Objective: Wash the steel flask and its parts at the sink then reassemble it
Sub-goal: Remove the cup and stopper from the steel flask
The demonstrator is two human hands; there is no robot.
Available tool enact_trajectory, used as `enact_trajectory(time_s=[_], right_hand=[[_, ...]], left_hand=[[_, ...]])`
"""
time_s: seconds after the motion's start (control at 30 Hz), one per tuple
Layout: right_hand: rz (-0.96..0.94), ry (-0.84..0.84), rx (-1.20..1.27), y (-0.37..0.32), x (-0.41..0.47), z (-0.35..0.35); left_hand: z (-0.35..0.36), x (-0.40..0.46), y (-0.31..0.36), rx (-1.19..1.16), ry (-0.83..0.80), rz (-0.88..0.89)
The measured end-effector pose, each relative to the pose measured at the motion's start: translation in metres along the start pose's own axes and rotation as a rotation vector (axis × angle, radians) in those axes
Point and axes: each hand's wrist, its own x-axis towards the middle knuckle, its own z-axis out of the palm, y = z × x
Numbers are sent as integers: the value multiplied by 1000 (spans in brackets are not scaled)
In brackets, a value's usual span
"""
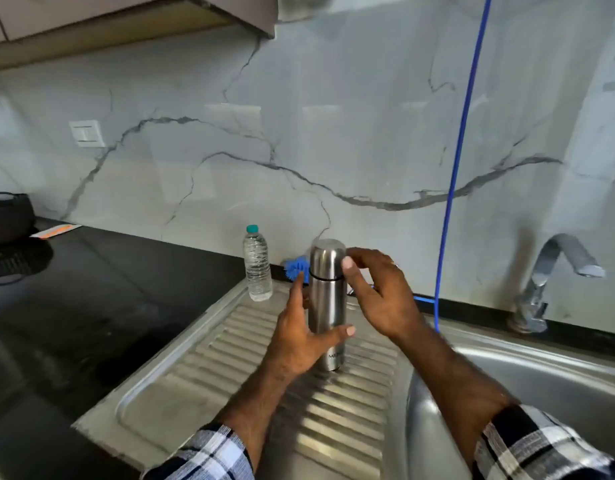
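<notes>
**Flask upright, cap under the right hand**

Flask [327, 306] stands upright on the drainboard [230, 368], long axis vertical. The left hand [301, 336] wraps its lower body, thumb across the front. Directly above that grip, the right hand [377, 289] curls loosely around the cap [327, 259], thumb touching; whether it clamps cannot be told. Unscrewing probably comes next. Lettering below the left thumb starts "MI"; the rest is hidden.

Your forearms are bare below rolled-up sleeves in a black, white and grey check. The left sleeve [205, 452] and right sleeve [534, 445] both end nearer you than the sink's ribbed drainboard [230, 344]. A ring [396, 266] circles one right-hand finger.
</notes>
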Motion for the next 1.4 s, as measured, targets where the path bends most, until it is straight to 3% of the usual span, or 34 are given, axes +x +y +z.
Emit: enact_trajectory(time_s=[0.17,0.5,0.77,0.87,1.0,1.07,1.2,1.4], right_hand=[[47,-90,47,-7,29,11],[-19,-205,-11,-16,56,-8],[-94,-240,95,-40,62,-44],[-79,-224,152,-51,41,-53],[-42,-86,-200,-64,13,-43],[3,45,-330,-66,4,-46],[8,178,-151,-52,-16,-58],[-78,111,202,-33,-41,-70]], left_hand=[[11,23,-4,-229,4,-83],[23,38,-1,-183,70,-124],[-8,22,34,-155,-8,11],[-11,-2,40,-127,55,37],[2,-24,52,-89,108,15],[4,-29,56,-34,74,14],[6,-35,61,53,-32,101],[8,-38,61,-50,-315,199]])
